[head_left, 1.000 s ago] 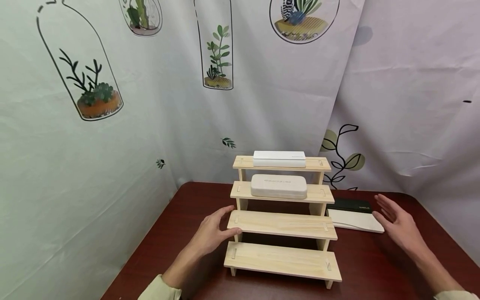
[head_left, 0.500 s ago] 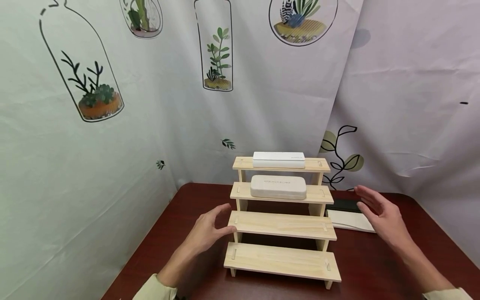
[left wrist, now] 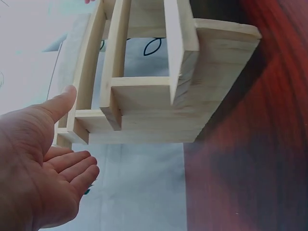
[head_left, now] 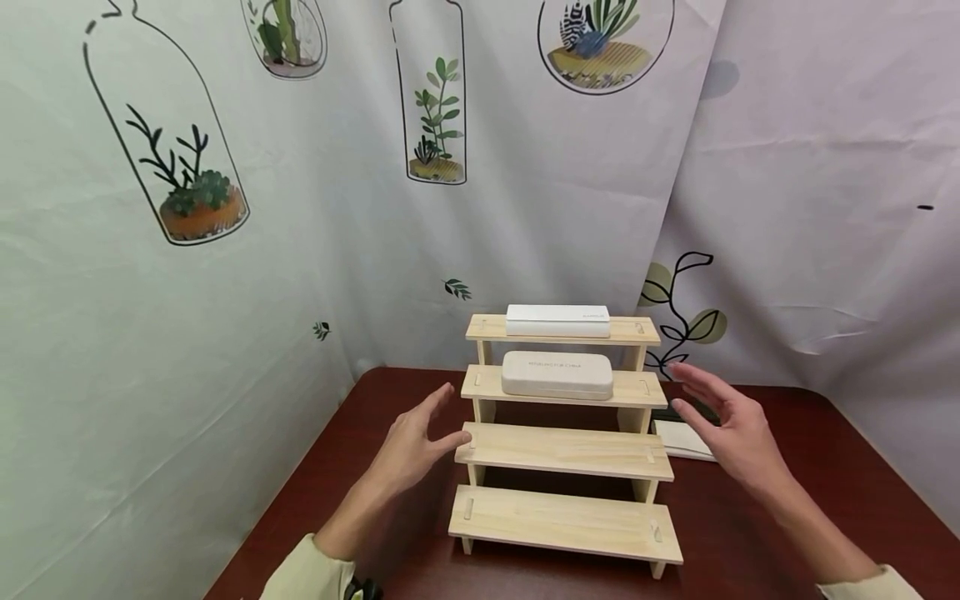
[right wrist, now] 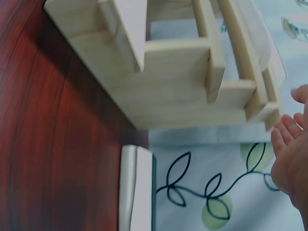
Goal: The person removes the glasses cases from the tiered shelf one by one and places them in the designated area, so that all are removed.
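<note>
A pale wooden four-step display stand stands on the table between my hands. On its top step lies a slim white box, and one step lower a cream hard case, like a glasses case. My left hand hovers at the stand's left side, thumb near the end of the third step, fingers spread and holding nothing. In the left wrist view that hand shows its palm beside the stand. At the right side, my right hand hangs in the air with loosely bent fingers, holding nothing.
A white flat case lies on the dark red table right of the stand, partly behind my right hand. Behind it is a dark case, mostly hidden. A printed cloth hangs behind the table.
My right hand has moved left from over the flat cases toward the stand. My left hand has drawn slightly up and away from the third step's end. The stand and its cases stay put.
</note>
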Tool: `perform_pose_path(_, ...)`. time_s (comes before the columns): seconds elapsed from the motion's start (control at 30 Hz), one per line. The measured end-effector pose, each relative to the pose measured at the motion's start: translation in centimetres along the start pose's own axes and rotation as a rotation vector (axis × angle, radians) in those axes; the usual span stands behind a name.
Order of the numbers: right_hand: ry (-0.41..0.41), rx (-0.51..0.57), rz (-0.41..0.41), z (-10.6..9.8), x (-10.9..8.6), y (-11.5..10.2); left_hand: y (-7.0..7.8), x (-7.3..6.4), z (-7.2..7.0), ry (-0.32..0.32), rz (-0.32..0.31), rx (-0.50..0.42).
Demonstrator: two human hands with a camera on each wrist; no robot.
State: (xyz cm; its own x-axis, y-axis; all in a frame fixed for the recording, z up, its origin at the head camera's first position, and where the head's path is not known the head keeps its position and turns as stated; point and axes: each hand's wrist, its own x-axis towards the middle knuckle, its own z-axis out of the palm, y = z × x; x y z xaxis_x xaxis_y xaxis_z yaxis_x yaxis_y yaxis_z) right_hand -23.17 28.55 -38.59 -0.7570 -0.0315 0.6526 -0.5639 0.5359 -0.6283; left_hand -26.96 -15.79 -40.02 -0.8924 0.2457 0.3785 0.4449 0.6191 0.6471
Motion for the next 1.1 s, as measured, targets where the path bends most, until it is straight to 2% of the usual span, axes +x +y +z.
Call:
perform_pose_path(0.23, -0.089, -0.002, 0.019, 1.3, 0.7, -1.4, 0.7, 0.9, 0.1, 0.016, -0.006, 0.005)
perform_pose_path(0.47, -0.137, 0.022, 0.055, 2.3, 1.5, -2.4, 1.3, 1.6, 0.6, 0.033, -0.003, -0.023)
perform_pose_path(0.67, -0.177, 0.014, 0.097, 2.6, 2.0, -2.5, 1.6, 2.0, 0.9, 0.034, -0.008, -0.037)
perform_pose_path(0.93, -0.209, 0.060, 0.135, 3.1, 2.7, -2.6, 1.6, 2.6, 1.3, 0.049, 0.010, -0.018)
perform_pose_path(1.1, -0.229, 0.040, 0.168, 3.4, 3.1, -2.7, 1.5, 3.1, 1.4, 0.043, -0.001, -0.025)
